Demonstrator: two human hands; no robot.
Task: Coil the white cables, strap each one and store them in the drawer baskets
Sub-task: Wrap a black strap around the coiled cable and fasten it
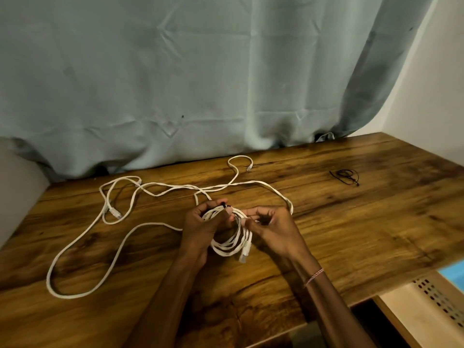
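A coiled white cable (232,243) hangs between both hands above the wooden table (351,222), a plug dangling at its lower right. My left hand (200,227) grips the coil's top left, where a small black strap (224,204) shows by the thumb. My right hand (273,224) pinches the coil's top right side. Loose white cable (82,247) sprawls in long loops over the table's left and back, with plugs lying at the left and at the back.
A thin black tie (345,175) lies at the back right of the table. A blue-grey curtain (175,84) hangs behind it. An open drawer with a perforated white basket (431,302) sits below the table's front right edge.
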